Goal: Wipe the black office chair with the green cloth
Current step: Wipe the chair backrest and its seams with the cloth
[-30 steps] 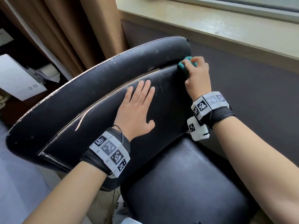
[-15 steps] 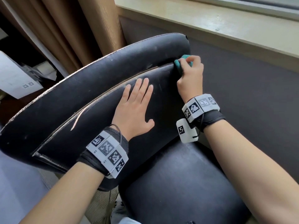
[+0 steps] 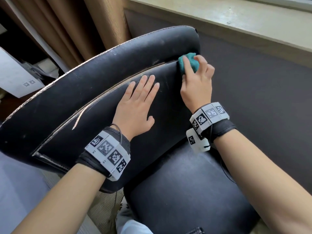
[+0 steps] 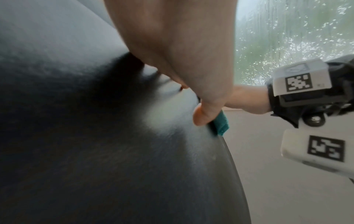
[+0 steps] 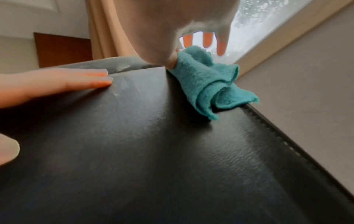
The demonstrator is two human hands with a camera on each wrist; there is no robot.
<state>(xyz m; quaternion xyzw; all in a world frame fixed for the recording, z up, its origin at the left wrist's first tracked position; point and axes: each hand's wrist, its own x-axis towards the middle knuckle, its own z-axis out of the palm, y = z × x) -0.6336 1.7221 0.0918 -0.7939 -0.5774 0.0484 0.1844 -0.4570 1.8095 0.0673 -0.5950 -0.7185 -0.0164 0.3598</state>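
1. Since a second ago, more of the green cloth (image 3: 189,63) shows above my right hand (image 3: 196,86), which pinches it.
2. Cloth sits upper centre, against the black office chair (image 3: 104,78) backrest edge.
3. My left hand (image 3: 136,107) lies flat, fingers straight, on the backrest.

Black office chair (image 3: 104,92) scuffed; bunched green cloth (image 3: 187,65) apparently at backrest edge.

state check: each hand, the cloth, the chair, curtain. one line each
left hand: flat on the backrest, fingers straight, holding nothing
right hand: grips the cloth against the backrest's right edge
cloth: bunched, partly folded over the edge
chair: backrest tilted, scuffed, trim worn pale
curtain: hangs behind the chair
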